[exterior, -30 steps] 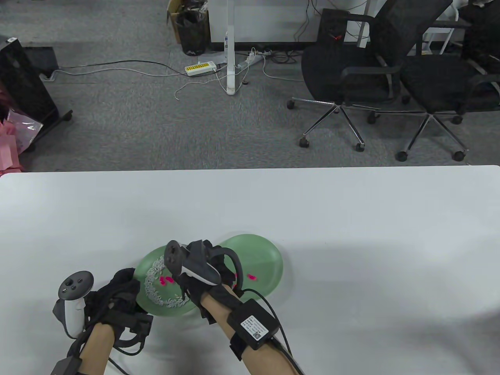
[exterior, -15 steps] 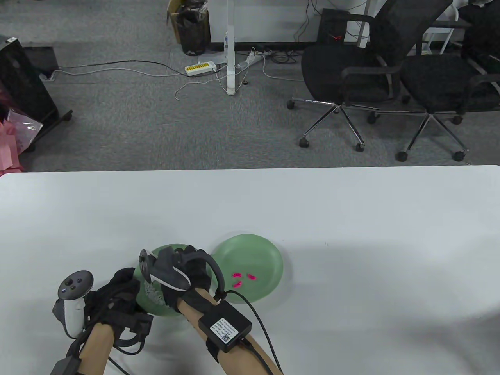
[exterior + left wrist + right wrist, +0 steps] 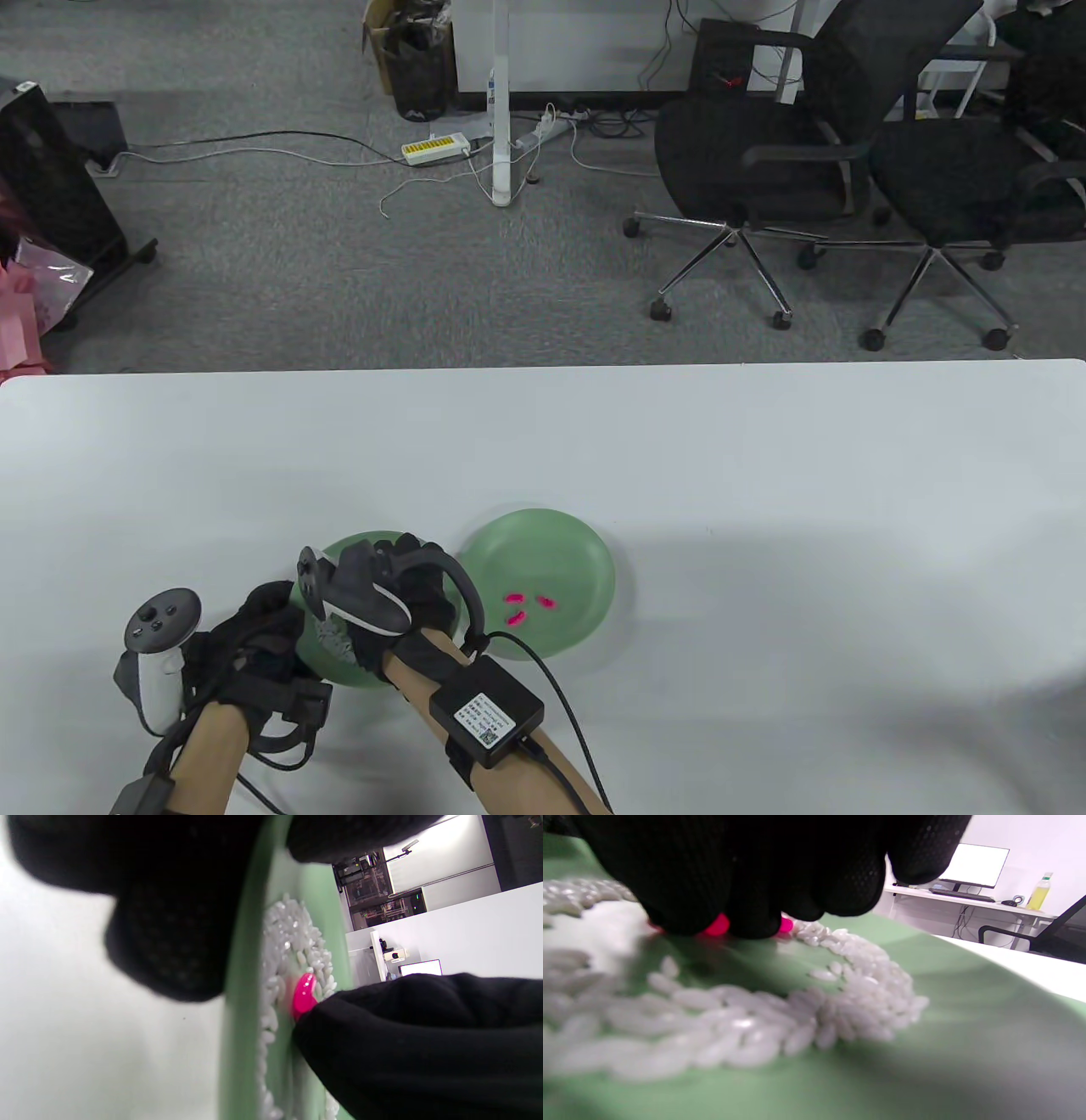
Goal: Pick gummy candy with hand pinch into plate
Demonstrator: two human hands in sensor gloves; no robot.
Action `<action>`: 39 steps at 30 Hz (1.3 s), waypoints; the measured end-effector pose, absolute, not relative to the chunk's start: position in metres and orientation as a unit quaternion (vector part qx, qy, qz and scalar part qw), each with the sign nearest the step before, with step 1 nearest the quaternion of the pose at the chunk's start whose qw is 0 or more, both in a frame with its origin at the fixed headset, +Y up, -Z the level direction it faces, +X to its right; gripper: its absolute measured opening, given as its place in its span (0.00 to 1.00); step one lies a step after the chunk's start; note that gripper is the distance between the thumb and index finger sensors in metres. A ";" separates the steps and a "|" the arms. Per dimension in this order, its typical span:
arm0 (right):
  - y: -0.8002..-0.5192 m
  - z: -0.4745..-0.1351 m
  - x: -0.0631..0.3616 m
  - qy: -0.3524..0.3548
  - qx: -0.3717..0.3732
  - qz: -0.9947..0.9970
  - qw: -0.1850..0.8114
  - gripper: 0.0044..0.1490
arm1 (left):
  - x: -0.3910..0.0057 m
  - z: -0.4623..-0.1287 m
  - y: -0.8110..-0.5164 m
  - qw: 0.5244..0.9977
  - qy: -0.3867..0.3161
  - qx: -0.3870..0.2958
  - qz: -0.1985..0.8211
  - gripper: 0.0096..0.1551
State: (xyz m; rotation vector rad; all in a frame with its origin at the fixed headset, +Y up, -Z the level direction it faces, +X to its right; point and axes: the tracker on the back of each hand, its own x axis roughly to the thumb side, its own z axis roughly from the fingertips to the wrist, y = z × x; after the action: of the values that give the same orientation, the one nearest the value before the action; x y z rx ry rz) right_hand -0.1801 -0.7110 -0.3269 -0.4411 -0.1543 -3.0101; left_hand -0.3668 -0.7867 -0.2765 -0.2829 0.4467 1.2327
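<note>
Two green plates sit near the table's front edge. The left plate [image 3: 361, 543] holds a ring of white rice [image 3: 780, 1027] and pink gummy candies. The right plate [image 3: 564, 552] holds three pink gummies [image 3: 514, 598]. My right hand [image 3: 386, 598] reaches across over the left plate, and its fingertips [image 3: 751, 916] are bunched down on a pink gummy [image 3: 717, 927] inside the rice ring. That gummy also shows in the left wrist view [image 3: 304, 995]. My left hand [image 3: 267, 615] grips the left plate's near-left rim [image 3: 242, 984].
The white table [image 3: 764, 509] stretches far to the right and back of the plates. A cable and a sensor box [image 3: 485, 709] lie along my right forearm. Office chairs [image 3: 764, 161] and cables are on the floor beyond the table.
My right hand moved left from over the right plate to over the left plate and came down onto the gummies. Three gummies now show in the right plate. The left hand stayed still.
</note>
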 end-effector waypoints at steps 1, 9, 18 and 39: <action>-0.711 -0.327 -0.180 -0.056 -0.145 -0.987 0.047 0.26 | -0.366 -0.277 -0.787 0.784 0.205 -0.132 0.571 0.33; -0.713 -0.325 -0.176 -0.064 -0.152 -0.985 0.051 0.28 | -0.365 -0.278 -0.788 0.788 0.200 -0.134 0.566 0.33; -0.705 -0.324 -0.168 -0.042 -0.161 -0.986 0.028 0.27 | -0.365 -0.278 -0.790 0.794 0.205 -0.130 0.557 0.33; -0.727 -0.377 -0.013 -0.094 0.025 -0.995 0.010 0.27 | -0.378 -0.280 -0.800 0.784 0.224 -0.126 0.565 0.33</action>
State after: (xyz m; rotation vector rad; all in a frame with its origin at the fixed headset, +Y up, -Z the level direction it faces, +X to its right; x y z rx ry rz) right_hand -0.0134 -0.7273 -0.3772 0.0775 -0.2929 -3.1070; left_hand -0.3785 -0.7996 -0.2801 -0.2722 0.4824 1.2200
